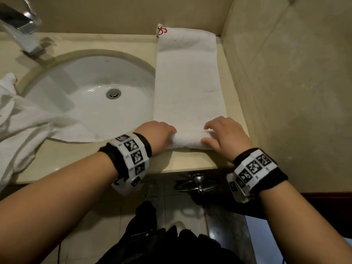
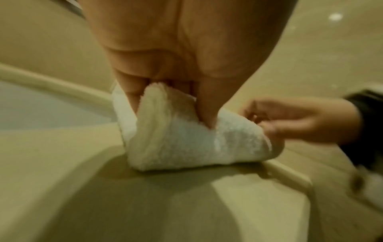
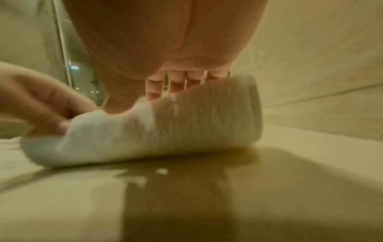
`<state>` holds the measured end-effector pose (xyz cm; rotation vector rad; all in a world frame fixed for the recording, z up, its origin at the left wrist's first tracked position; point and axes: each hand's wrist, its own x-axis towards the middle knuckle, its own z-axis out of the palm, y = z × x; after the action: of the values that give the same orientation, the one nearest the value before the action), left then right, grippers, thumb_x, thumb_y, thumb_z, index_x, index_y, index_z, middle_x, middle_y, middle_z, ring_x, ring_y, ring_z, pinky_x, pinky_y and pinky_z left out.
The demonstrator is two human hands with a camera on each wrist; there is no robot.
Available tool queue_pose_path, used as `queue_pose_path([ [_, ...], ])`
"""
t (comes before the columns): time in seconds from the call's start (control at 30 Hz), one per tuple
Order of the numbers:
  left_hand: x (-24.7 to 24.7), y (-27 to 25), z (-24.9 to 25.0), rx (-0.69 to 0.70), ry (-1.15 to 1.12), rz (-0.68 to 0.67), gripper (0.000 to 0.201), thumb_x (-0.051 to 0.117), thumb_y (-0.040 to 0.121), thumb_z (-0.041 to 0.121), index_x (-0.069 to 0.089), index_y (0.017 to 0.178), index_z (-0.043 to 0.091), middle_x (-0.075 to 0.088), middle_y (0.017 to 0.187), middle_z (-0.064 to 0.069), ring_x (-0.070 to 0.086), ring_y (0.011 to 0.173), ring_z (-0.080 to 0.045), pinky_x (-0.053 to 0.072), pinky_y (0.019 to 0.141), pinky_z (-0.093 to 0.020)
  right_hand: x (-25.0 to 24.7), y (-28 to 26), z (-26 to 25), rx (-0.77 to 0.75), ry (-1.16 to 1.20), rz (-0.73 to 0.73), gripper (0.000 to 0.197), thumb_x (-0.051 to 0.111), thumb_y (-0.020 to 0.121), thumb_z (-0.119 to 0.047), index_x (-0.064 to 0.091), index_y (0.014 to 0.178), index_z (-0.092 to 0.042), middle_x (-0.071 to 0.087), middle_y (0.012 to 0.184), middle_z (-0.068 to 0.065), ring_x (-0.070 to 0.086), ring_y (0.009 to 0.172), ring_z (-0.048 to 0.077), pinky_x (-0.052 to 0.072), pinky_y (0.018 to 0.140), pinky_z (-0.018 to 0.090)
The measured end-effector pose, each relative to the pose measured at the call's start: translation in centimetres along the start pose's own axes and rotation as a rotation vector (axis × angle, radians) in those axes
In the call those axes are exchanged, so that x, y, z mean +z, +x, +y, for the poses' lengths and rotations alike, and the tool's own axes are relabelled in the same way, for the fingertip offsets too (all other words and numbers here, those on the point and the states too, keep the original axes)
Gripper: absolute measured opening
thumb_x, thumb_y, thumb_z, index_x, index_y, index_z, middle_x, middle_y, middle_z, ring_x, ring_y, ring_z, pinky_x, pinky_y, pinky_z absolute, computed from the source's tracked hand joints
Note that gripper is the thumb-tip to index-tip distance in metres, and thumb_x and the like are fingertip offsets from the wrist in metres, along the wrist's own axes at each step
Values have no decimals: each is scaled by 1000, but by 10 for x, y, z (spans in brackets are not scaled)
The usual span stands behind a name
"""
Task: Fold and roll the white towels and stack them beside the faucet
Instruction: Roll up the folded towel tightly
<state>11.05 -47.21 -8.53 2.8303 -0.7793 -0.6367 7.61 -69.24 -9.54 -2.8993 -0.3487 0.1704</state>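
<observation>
A white towel (image 1: 188, 86), folded into a long strip, lies on the beige counter right of the sink and reaches the back wall, where a red emblem shows. Its near end is turned up into a small roll (image 1: 187, 140). My left hand (image 1: 162, 134) grips the roll's left end (image 2: 178, 139), thumb and fingers curled round it. My right hand (image 1: 222, 134) holds the right end (image 3: 186, 124), fingers curled over the top. The chrome faucet (image 1: 24, 33) stands at the far left behind the sink.
A round white sink (image 1: 91, 96) sits left of the towel. Crumpled white cloth (image 1: 21, 119) hangs over the sink's left rim. A tiled side wall (image 1: 285, 82) runs close along the towel's right. A metal fitting (image 1: 198, 184) sticks out below the counter's front edge.
</observation>
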Motion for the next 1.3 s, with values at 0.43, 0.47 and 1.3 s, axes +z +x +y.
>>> queue_pose_path([
  [0.43,12,-2,4,67,103,-63,46,39,95,34,32,137,15,42,137,-10,42,121,-28,36,102,-40,4,27,-8,98,83,-322,37,41,93,-42,52,122,-22,59,121,4,54,109,24,37,84,32],
  [0.47,11,1,1,59,39,-73,42,38,96,30,36,135,15,44,135,-10,43,121,-28,35,102,-40,4,22,-9,60,23,-208,40,45,89,-46,52,120,-23,58,118,3,54,107,24,37,84,34],
  [1.3,12,14,-12,191,333,109,68,24,83,66,37,130,17,53,123,-8,52,106,-27,41,87,-38,13,37,-8,44,89,-274,30,32,97,-34,54,113,-20,63,110,5,56,97,25,34,73,28],
])
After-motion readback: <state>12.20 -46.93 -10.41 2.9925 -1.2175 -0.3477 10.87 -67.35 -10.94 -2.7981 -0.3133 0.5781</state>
